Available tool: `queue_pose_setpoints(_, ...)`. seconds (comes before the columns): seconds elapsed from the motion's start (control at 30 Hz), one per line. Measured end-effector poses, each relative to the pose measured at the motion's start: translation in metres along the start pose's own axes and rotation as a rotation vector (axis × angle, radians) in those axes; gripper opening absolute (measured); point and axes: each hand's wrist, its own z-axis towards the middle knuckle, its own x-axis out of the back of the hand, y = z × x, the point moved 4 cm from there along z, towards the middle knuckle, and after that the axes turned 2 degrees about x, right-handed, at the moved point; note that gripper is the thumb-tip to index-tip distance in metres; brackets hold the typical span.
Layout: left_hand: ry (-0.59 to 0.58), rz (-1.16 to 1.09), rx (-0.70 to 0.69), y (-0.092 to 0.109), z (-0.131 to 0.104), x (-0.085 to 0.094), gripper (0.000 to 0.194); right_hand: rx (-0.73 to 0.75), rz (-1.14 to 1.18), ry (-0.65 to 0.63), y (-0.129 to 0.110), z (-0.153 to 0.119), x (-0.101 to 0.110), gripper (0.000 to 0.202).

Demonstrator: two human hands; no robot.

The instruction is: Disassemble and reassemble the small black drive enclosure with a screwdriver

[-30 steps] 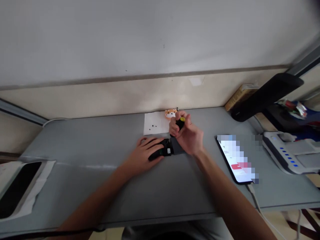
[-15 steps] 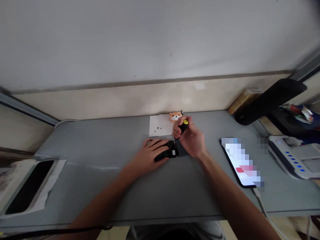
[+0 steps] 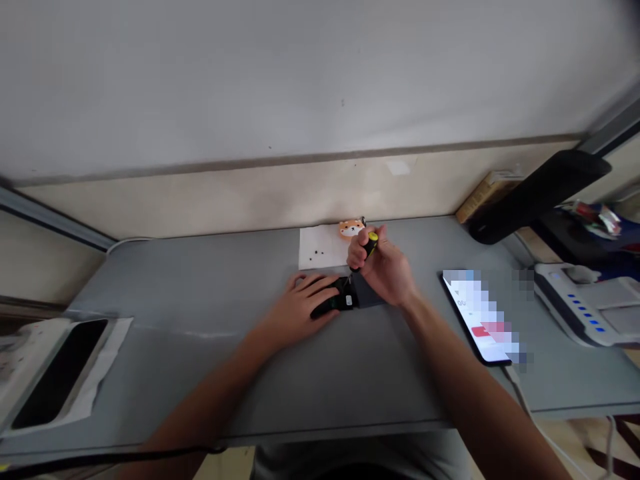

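Note:
My left hand [image 3: 300, 307] lies over a small black device [image 3: 345, 300], fingers stretched across it and thumb along its near side, holding it against the desk. Its exact kind is not clear; a small whitish patch shows on its right part. In my closed right hand [image 3: 387, 267] is a screwdriver [image 3: 371, 245] with a black and yellow handle, tilted, its thin shaft pointing down at the device. A flat dark piece [image 3: 369, 292] lies right of the device, partly under my right hand. Several tiny dark bits, which look like screws, rest on a white paper [image 3: 325, 240] behind.
A bear-faced orange and white item [image 3: 351, 229] sits on the paper's far edge. To the right are a lit phone [image 3: 480, 320] with a cable, a white power strip [image 3: 585, 303], a black cylinder [image 3: 540, 197] and a book [image 3: 487, 193]. Another dark phone [image 3: 63, 373] lies left.
The view has shifted slightly. My right hand and the screwdriver have moved a little right, so more of the flat dark piece shows. My left hand stays on the device.

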Motion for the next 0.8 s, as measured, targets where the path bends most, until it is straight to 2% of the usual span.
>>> queue_pose_setpoints(0.07, 0.001, -0.003, 0.007, -0.001, 0.000, -0.001, 0.031, 0.013, 0.015, 0.022, 0.002, 0.000, 0.000, 0.046)
queue_pose_setpoints(0.23, 0.009, -0.013, 0.002, -0.003, 0.000, -0.003, 0.030, 0.050, 0.033, 0.007, 0.001, -0.002, 0.005, 0.032)
queue_pose_setpoints(0.43, 0.023, 0.005, -0.020, 0.000, 0.000, 0.001, 0.029, 0.045, -0.043, -0.050, -0.004, -0.001, 0.004, 0.033)
queue_pose_setpoints(0.6, 0.011, 0.015, 0.009, 0.001, 0.000, 0.002, 0.030, 0.049, -0.028, -0.004, -0.002, -0.003, -0.003, 0.038)
queue_pose_setpoints(0.8, 0.026, 0.004, -0.014, -0.001, -0.001, -0.002, 0.030, 0.071, -0.014, -0.036, -0.001, -0.005, 0.001, 0.036)
